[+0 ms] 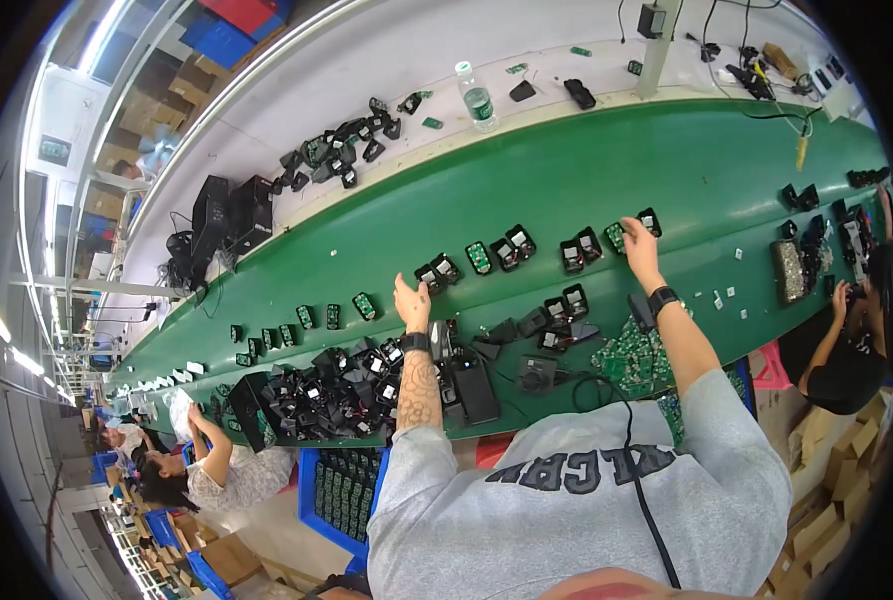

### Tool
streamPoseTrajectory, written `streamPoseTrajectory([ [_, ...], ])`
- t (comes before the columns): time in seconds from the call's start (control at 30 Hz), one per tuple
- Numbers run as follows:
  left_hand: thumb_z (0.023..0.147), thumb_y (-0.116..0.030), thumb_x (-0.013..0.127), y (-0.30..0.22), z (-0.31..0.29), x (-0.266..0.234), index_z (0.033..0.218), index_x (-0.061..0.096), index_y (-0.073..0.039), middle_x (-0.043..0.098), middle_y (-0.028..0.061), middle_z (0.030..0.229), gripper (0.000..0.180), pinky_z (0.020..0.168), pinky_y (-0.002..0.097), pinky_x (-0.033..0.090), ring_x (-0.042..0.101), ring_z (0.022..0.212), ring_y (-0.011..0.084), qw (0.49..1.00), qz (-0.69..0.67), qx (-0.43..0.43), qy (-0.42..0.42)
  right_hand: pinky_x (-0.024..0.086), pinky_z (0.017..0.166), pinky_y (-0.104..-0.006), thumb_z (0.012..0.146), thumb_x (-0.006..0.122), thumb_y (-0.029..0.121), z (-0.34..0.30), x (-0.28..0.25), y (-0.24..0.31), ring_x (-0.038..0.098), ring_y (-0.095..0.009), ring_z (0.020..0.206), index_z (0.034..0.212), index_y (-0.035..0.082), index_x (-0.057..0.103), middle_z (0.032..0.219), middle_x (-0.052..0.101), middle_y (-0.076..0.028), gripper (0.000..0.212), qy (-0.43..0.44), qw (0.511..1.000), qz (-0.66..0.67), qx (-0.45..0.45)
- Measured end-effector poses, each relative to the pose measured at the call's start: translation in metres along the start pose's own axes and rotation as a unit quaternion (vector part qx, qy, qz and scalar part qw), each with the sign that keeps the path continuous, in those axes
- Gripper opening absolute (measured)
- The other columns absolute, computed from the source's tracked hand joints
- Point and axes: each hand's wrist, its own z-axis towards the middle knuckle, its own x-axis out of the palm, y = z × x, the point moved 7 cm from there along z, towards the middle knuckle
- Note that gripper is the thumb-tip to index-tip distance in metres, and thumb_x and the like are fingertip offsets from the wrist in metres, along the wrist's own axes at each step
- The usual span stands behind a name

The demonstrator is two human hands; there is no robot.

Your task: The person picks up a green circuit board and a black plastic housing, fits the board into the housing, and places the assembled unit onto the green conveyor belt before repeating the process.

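Observation:
My left hand (411,305) has its fingers apart beside a pair of open black plastic housings (436,272) on the green belt. It appears to hold nothing. Farther right, my right hand (642,250) has its fingers curled at a black housing with a green circuit board (614,237) in it, gripping its edge. Another black housing (649,221) sits just beyond those fingers. Between my hands, a housing with a green board (478,257) and more open housings (512,247) stand in a row.
A heap of black housings (341,390) lies left of my left forearm. Loose green circuit boards (634,355) are piled near my right forearm. A plastic bottle (477,98) stands on the far ledge. Co-workers sit at left and right. A blue crate (306,500) holds boards.

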Motion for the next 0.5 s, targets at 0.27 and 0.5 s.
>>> streamPoseTrajectory([
  [0.27,0.085,-0.017,0.066,0.018,0.024,0.048,0.108,0.057,0.0,0.064,0.0144,0.089,0.029,0.056,0.036,0.058,0.065,0.076,0.0231,0.983,-0.137,-0.025,0.121,0.05,0.079,-0.0286,0.09,0.059,0.012,-0.046,-0.08,0.024,0.065,-0.02,0.092,0.105,0.002,0.066,0.102,0.068,-0.01,0.019,-0.119,0.991,-0.043,0.042],
  [0.5,0.084,-0.005,0.06,-0.023,-0.02,-0.014,0.125,0.04,-0.002,0.051,0.0157,0.109,0.046,0.076,0.0434,0.058,0.057,0.093,0.027,0.874,-0.458,-0.023,0.163,0.05,0.077,-0.0264,0.088,0.062,0.013,-0.101,-0.138,0.019,0.065,-0.012,0.084,0.104,0.0,0.068,0.09,0.071,-0.008,0.021,-0.053,0.988,0.021,0.145],
])
